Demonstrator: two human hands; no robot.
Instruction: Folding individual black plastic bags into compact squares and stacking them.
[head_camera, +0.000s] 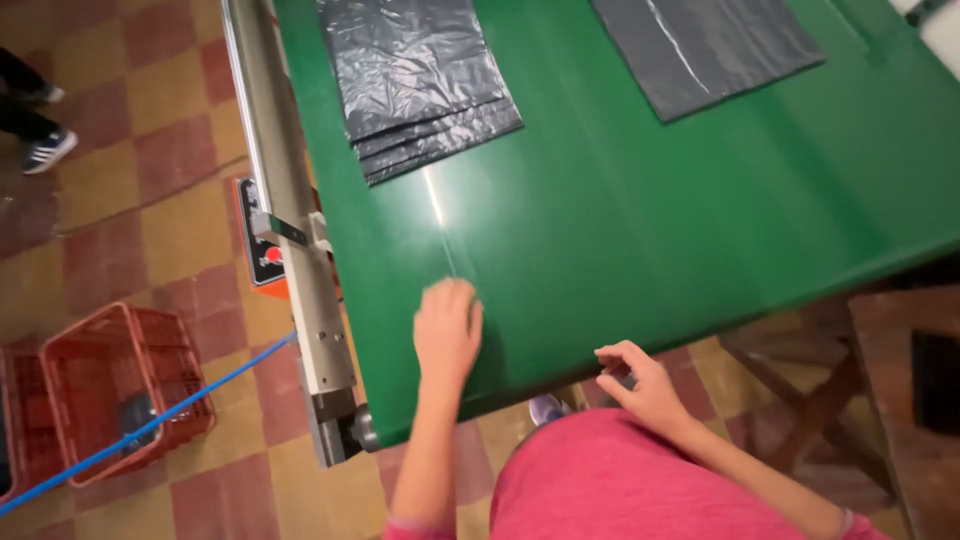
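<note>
Green belt (640, 220) lay bare ahead of my left hand (447, 330). Stack of black bags (415, 80) blocked its far left, a single black sheet (705, 45) its far right; open lane between them.

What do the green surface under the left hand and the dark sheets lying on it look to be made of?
The green belt under the left hand looks like smooth rubber or coated plastic: it is glossy, with a bright glare streak. The stack of black bags looks like thin plastic film, crinkled and shiny; the flat dark sheet seems similar, though smoother.
</note>
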